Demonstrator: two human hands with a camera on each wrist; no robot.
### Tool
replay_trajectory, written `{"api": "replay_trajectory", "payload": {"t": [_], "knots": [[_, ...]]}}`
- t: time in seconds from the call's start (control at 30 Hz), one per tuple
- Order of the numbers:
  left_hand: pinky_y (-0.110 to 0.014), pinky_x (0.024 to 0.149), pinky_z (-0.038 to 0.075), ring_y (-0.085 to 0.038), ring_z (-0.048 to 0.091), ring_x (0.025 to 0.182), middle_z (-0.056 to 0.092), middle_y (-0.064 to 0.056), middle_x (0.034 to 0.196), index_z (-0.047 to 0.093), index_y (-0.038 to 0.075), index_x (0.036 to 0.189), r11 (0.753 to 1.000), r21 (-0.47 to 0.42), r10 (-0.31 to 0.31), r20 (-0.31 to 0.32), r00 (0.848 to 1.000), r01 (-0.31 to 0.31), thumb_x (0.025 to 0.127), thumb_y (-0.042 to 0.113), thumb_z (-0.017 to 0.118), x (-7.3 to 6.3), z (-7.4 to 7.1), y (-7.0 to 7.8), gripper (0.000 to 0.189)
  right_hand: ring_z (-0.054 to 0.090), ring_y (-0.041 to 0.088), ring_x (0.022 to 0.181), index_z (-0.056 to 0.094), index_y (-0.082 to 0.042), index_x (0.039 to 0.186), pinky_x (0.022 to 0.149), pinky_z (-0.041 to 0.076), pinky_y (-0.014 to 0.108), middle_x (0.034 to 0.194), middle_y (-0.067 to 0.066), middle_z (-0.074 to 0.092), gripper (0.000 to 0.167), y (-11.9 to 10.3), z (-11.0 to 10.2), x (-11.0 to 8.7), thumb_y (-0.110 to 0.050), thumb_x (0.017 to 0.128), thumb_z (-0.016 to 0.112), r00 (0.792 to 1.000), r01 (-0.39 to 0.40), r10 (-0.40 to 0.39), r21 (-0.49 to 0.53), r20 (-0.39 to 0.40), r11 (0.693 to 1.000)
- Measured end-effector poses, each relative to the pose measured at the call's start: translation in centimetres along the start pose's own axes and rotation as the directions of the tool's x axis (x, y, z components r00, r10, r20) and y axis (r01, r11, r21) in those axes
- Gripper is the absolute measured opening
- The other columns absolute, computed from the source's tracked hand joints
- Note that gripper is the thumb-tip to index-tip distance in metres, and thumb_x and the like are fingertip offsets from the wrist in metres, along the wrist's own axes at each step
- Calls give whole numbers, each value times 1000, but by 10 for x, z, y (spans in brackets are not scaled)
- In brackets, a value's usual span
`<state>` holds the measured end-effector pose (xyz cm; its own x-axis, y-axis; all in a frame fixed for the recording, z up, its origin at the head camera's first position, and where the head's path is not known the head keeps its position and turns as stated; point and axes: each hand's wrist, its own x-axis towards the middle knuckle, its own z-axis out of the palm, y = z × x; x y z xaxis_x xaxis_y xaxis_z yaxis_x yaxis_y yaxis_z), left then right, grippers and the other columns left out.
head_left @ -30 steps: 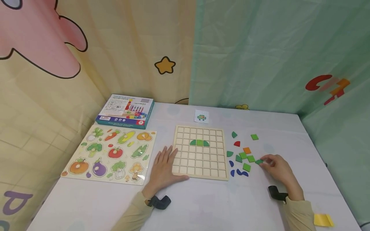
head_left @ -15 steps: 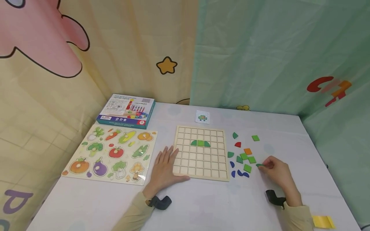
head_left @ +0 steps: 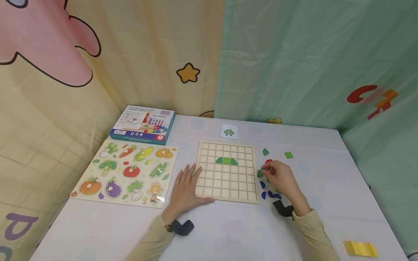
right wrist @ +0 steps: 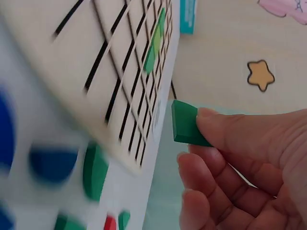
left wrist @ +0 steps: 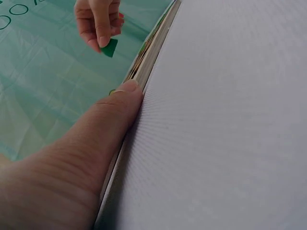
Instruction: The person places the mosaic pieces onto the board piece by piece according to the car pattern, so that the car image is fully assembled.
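Note:
My left hand (head_left: 186, 190) lies at the lower left corner of a wooden grid board (head_left: 226, 177), fingers straight and thumb along the near edge. In the left wrist view the thumb (left wrist: 115, 108) presses against the board's side. Between thumb and index finger, my right hand (head_left: 283, 179) pinches a green quarter-circle tile (right wrist: 186, 125), held up just right of the board. On the board sit a light green square (head_left: 226, 161) and a darker green curved tile (head_left: 234, 161) on either side of it. The right hand partly hides the loose tiles under it.
Blue curved tiles (head_left: 262, 185), a red tile (head_left: 268, 161) and a green square (head_left: 289, 154) lie right of the board. Behind it is a small pattern card (head_left: 229, 131). A vegetable puzzle (head_left: 125, 174) and a box (head_left: 142, 125) stand left; yellow paper (head_left: 360, 248) lies front right.
My right hand has moved left and slightly back from beyond the loose tiles to near the board's right edge, carrying the green tile. The left hand has stayed in place.

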<state>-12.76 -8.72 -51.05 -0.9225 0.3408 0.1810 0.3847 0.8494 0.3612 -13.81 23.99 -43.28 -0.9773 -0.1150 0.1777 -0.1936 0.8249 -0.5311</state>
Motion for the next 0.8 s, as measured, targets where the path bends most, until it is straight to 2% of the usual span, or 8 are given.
{"api": "replay_trajectory", "payload": {"t": [0.07, 0.13, 0.33, 0.5, 0.8], "knots": [[-45, 114, 6, -32, 11, 142, 22, -15, 154, 28, 8, 149, 1000, -2, 0, -7, 1000, -1, 63, 76, 66, 0, 0, 0, 116, 54, 16, 67, 69, -3, 90, 54, 45, 30, 78, 1, 62, 9, -11, 10, 12, -7, 83, 73, 998, 54, -55, 38, 24, 998], [-44, 114, 6, -31, 11, 142, 22, -14, 154, 28, 8, 150, 1000, -3, -4, -8, 1000, 4, 63, 76, 66, 1, 0, 0, 116, 54, 14, 66, 69, -6, 89, 53, 44, 29, 78, -1, 62, 8, -21, 20, 21, -10, 83, 74, 996, 69, -72, 77, 44, 995], [-46, 113, 9, -32, 13, 141, 23, -14, 153, 29, 8, 149, 1000, 8, 4, -21, 1000, -4, 64, 79, 62, 1, 2, -1, 115, 49, 13, 60, 67, -12, 82, 51, 40, 27, 74, -5, 61, 11, -46, 48, 43, -17, 81, 77, 992, 32, -51, 156, 116, 987], [-45, 113, 8, -32, 13, 142, 23, -14, 154, 28, 9, 149, 1000, 2, 5, -16, 1000, -5, 64, 79, 62, 0, 1, -1, 115, 48, 13, 57, 63, -15, 77, 50, 39, 28, 68, -6, 58, 16, -60, 67, 55, -21, 80, 78, 986, 24, -55, 192, 160, 981], [-47, 113, 10, -33, 15, 141, 24, -15, 153, 29, 8, 149, 1000, 20, 20, -30, 999, -19, 64, 80, 61, 0, 1, -1, 116, 51, 10, 58, 66, -15, 79, 54, 43, 26, 70, -8, 59, 12, -78, 91, 69, -18, 81, 77, 970, 100, -148, 242, 191, 965]]}}
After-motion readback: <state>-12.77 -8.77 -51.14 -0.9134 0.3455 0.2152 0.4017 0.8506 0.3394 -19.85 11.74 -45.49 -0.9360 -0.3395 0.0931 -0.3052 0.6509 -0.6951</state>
